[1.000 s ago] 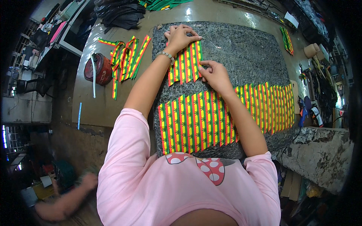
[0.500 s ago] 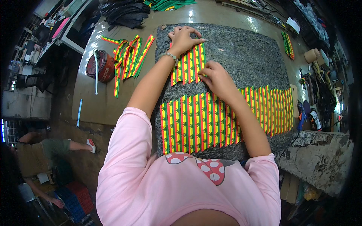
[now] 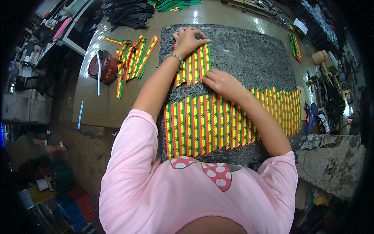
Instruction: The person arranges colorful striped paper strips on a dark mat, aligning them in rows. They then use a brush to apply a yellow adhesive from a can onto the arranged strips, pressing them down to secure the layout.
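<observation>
A grey felt-like board (image 3: 249, 50) lies before me, with strips in red, yellow and green with dark leaf shapes set side by side on it. A long near row of strips (image 3: 194, 126) spans its width; a shorter far row (image 3: 193, 64) stands at its left. My left hand (image 3: 190, 41) is curled over the far row's top, thumb and fingertip closed at the rightmost strip's far end. At that strip's near end, the fingers of my right hand (image 3: 223, 82) are pinched together. My right forearm covers part of the near row.
Loose patterned strips (image 3: 134, 56) lie left of the board, beside a red round tin (image 3: 105, 67) with a pale rod across it. Black strips (image 3: 128, 13) and green ones (image 3: 177, 4) are heaped at the back. A tan cone (image 3: 319, 57) stands at the right.
My right hand has slid a little toward me to the strip's near end. My left hand stays at the far end. At the far left, a person has moved back.
</observation>
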Motion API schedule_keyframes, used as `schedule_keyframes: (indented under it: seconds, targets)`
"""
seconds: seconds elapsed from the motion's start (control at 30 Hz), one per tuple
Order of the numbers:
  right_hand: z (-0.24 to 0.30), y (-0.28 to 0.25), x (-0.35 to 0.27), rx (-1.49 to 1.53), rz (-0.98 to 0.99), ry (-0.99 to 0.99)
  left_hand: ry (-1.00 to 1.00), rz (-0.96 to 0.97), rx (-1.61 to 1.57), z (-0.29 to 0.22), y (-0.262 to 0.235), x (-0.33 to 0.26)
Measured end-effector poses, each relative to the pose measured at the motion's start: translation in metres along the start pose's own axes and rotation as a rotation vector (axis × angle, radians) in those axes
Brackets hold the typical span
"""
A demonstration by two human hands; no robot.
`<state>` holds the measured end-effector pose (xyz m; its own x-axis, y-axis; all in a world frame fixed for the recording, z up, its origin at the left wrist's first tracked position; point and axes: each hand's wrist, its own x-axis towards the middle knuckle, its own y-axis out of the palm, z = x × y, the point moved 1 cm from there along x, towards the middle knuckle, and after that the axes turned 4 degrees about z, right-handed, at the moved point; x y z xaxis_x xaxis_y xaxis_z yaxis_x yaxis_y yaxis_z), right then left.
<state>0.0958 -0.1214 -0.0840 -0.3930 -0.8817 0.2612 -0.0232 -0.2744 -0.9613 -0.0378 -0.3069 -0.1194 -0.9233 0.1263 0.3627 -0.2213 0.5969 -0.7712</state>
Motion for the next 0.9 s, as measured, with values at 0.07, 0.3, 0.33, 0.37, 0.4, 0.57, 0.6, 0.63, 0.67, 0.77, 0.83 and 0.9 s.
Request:
schedule_keyframes:
  seconds: [0.07,0.3,0.33,0.37,0.4,0.57,0.6,0.63,0.67,0.77,0.83,0.9]
  targets:
    - [0.0,0.002,0.0,0.035,-0.055,0.021,-0.004,0.003,0.002,0.0,0.0,-0.001]
    - [0.011,0.005,-0.001,0.136,-0.224,0.155,0.0,-0.006,-0.009,0.001,0.001,0.0]
    - [0.012,0.005,-0.001,0.137,-0.226,0.167,0.004,-0.01,-0.015,0.001,0.001,0.0]
    - [0.012,0.005,-0.001,0.114,-0.231,0.149,0.006,-0.007,-0.012,0.002,0.001,0.0]
    - [0.013,0.006,-0.001,0.093,-0.237,0.13,0.01,-0.012,-0.019,0.002,0.002,0.0]
    - [0.012,0.005,-0.002,0.011,-0.185,0.074,0.017,-0.007,0.005,0.001,0.001,0.0]
    - [0.012,0.005,-0.002,0.0,-0.182,0.061,0.017,-0.003,0.0,0.001,0.001,0.0]
    - [0.013,0.005,-0.003,-0.008,-0.176,0.052,0.021,-0.006,0.006,0.001,0.001,-0.001]
    - [0.014,0.006,-0.003,-0.015,-0.153,0.045,0.025,-0.005,0.019,0.0,0.0,-0.001]
    - [0.015,0.006,-0.004,0.045,-0.095,0.061,0.023,-0.004,0.008,-0.001,-0.001,-0.001]
    - [0.013,0.003,-0.005,0.186,-0.078,0.092,0.018,0.004,-0.003,-0.001,-0.002,-0.001]
    - [0.006,-0.006,-0.011,0.281,-0.192,0.168,0.013,0.015,0.0,-0.002,-0.002,-0.001]
